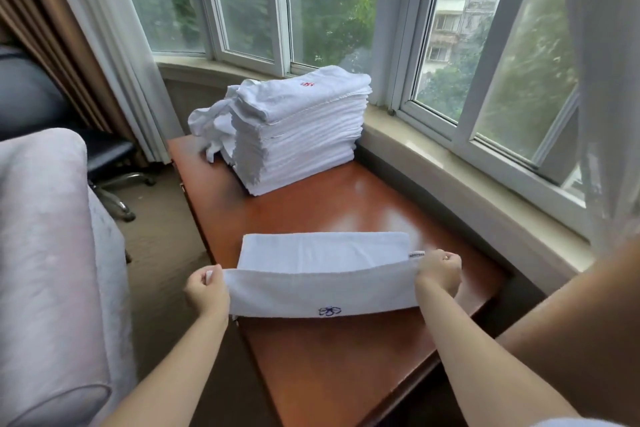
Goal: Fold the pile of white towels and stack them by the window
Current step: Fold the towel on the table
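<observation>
A white towel (323,274) with a small blue embroidered flower lies across the near part of the reddish wooden table (346,357). Its near edge is lifted and stretched taut between my hands, doubled over toward the far half. My left hand (207,291) pinches the left end, my right hand (439,270) pinches the right end beside a small label. At the table's far end by the window, a tall stack of folded white towels (301,135) stands with a red mark on top. A few crumpled unfolded towels (209,125) lie against its left side.
A stone window sill (467,180) runs along the table's right and far sides below the window frames. Sheer curtains hang at left and right. A pale padded seat (45,253) stands to the left, with an office chair base (117,184) behind it.
</observation>
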A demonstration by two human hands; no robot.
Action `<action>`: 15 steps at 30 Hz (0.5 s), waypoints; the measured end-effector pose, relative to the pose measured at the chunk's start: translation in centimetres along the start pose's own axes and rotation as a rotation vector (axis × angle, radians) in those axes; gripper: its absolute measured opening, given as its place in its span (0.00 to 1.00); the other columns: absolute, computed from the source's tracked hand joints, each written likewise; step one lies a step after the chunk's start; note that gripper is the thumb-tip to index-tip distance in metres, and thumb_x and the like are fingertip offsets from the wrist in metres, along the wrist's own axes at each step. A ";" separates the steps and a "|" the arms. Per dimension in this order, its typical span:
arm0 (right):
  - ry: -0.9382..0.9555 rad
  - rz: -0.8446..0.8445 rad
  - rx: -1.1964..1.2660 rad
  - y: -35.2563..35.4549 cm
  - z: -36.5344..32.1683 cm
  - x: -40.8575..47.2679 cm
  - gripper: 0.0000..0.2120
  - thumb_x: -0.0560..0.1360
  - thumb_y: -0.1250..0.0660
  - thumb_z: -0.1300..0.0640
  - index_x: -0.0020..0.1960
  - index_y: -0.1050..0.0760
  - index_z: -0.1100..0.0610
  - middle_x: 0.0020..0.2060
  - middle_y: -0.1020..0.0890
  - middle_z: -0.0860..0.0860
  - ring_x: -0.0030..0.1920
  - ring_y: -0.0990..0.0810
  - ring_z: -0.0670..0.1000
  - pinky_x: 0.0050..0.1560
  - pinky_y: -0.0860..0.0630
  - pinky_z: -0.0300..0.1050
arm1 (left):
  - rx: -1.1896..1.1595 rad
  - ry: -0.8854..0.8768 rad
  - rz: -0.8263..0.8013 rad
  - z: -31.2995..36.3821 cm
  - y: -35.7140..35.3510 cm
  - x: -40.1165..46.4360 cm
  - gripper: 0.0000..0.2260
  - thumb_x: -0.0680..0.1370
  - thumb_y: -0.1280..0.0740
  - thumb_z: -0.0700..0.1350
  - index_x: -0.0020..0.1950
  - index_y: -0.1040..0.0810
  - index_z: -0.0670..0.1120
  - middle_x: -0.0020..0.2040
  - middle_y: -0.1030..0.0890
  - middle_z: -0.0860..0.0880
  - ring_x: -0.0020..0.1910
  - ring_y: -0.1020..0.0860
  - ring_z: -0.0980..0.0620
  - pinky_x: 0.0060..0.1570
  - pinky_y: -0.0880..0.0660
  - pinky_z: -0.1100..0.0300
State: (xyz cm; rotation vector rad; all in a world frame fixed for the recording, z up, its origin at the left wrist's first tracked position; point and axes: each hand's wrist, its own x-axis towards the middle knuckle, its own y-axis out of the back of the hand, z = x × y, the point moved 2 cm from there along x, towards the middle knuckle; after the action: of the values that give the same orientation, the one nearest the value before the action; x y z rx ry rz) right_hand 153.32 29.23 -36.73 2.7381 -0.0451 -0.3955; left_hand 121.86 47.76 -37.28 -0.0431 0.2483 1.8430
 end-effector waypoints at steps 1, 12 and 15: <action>0.002 -0.002 -0.006 -0.2 0.0 0.1 0.13 0.78 0.46 0.59 0.56 0.26 0.59 0.53 0.20 0.60 0.54 0.23 0.62 0.50 0.32 0.47 | -0.006 0.013 -0.025 -0.1 -0.1 0.3 0.08 0.80 0.36 0.38 0.55 0.23 0.35 0.48 0.21 0.38 0.33 0.21 0.54 0.35 0.25 0.68; -0.003 -0.020 -0.007 -8.7 -1.9 5.7 0.13 0.79 0.46 0.62 0.58 0.27 0.62 0.57 0.22 0.61 0.56 0.23 0.62 0.56 0.27 0.50 | 0.046 0.027 -0.207 1.4 -9.2 6.3 0.10 0.81 0.40 0.32 0.61 0.26 0.37 0.55 0.25 0.43 0.46 0.20 0.49 0.52 0.24 0.61; -0.001 -0.047 -0.032 -11.5 -2.2 7.5 0.12 0.78 0.45 0.63 0.58 0.26 0.62 0.56 0.21 0.60 0.56 0.23 0.61 0.57 0.28 0.50 | 0.149 0.021 -0.212 1.0 -11.9 8.5 0.14 0.79 0.40 0.30 0.63 0.26 0.40 0.57 0.25 0.45 0.44 0.21 0.54 0.51 0.26 0.62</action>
State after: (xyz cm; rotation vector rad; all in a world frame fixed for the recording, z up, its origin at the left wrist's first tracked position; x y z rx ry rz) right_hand 160.85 40.09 -41.01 2.7118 0.0254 -0.4076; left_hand 130.89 59.15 -39.38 0.0140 0.3805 1.6099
